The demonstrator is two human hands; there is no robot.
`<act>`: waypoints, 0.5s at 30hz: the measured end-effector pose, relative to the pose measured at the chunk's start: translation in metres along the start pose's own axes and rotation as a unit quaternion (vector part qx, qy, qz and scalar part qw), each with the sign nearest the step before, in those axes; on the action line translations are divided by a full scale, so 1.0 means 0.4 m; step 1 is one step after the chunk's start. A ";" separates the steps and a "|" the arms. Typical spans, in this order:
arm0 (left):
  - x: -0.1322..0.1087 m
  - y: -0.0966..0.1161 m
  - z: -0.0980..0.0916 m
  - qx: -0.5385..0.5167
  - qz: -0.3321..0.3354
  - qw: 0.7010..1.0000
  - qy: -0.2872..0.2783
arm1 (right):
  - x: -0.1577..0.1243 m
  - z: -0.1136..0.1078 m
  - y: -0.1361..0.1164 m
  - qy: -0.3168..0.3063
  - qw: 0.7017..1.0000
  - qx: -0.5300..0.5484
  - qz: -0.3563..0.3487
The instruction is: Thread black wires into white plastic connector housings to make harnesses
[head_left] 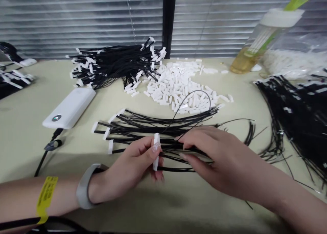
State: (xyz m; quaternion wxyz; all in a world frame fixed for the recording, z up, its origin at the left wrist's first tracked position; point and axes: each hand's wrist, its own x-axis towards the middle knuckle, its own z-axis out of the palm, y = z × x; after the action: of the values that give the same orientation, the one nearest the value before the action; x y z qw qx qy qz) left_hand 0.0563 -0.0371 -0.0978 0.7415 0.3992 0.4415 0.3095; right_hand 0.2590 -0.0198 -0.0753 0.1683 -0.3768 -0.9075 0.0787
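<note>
White connector [156, 159] sits upright above the middle of the near half of the table [122, 206], its long side running toward the far edge. The left hand [135, 162] has thumb and fingers pinched on it. Beside it, the right hand [222, 159] curls over black wires [158, 125], thumb and forefinger tips a little apart; I cannot tell whether they grip a strand. One thin wire loop [195, 91] arches above the wires. Toward the far edge lie a pile of loose white connectors [176, 87] and, left of it, a heap of connector-ended black cables [114, 63]. A white power bank [71, 108] lies toward the left edge; a tilted bottle [242, 62] stands near the far right corner.
</note>
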 end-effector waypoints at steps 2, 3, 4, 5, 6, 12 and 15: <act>0.000 0.003 0.002 -0.002 0.002 1.000 0.004 | 0.003 0.005 -0.001 -0.044 0.999 -0.021 -0.007; -0.001 0.004 0.002 -0.002 0.002 1.000 0.008 | 0.005 0.003 0.001 -0.058 0.997 -0.036 -0.016; -0.002 0.004 0.003 -0.004 0.001 1.000 0.015 | 0.007 -0.004 0.005 -0.067 0.996 -0.053 -0.027; -0.002 0.004 0.003 -0.007 -0.003 1.000 0.025 | 0.008 -0.017 0.010 -0.068 0.994 -0.078 -0.038; -0.003 0.003 0.003 -0.012 -0.007 0.999 0.039 | 0.007 -0.036 0.015 -0.057 0.990 -0.117 -0.046; 0.007 -0.005 0.001 -0.051 0.024 0.994 0.095 | -0.020 -0.163 0.018 0.149 0.912 -0.377 0.056; 0.023 -0.008 -0.003 -0.069 0.061 0.992 0.091 | -0.015 -0.138 -0.001 0.290 0.897 -0.309 0.123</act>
State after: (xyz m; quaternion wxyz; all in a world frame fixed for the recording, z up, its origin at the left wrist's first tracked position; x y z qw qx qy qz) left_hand 0.0595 -0.0307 -0.1047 0.7035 0.3437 0.4596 0.4192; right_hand 0.2829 -0.0235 -0.0255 0.2880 -0.5247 -0.7435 -0.2983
